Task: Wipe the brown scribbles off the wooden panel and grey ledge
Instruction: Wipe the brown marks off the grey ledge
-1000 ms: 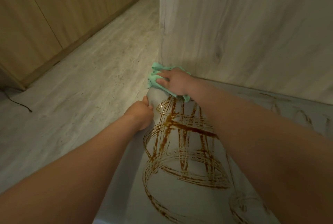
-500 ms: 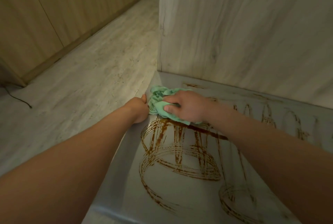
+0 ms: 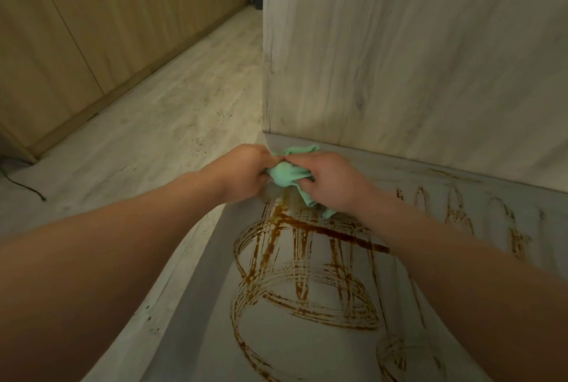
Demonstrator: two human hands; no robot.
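The pale wooden panel (image 3: 415,58) stands upright along the far edge of the grey ledge (image 3: 196,320), which runs from the bottom of your view up to that joint. Left of the ledge lies the light plank floor (image 3: 147,123). The brown scribbles (image 3: 304,292) cover the middle of the ledge in rings and upright strokes, with fainter loops toward its far right side. They look much as they did half a second ago. What has changed is your hands. Your left hand (image 3: 242,174), which was fisted on the ledge's left edge beside the cloth, has come off that edge and now curls its fingers round the green cloth (image 3: 285,172). Your right hand (image 3: 335,183), which earlier pressed the cloth down alone, now grips it from the other side. The cloth is bunched between both hands over the ledge's far left corner, nearer the panel than before. One corner hangs down toward the top of the scribbles. Whether the cloth touches the ledge you cannot tell. A thin black cable (image 3: 27,188) lies on the floor, well left of the ledge.
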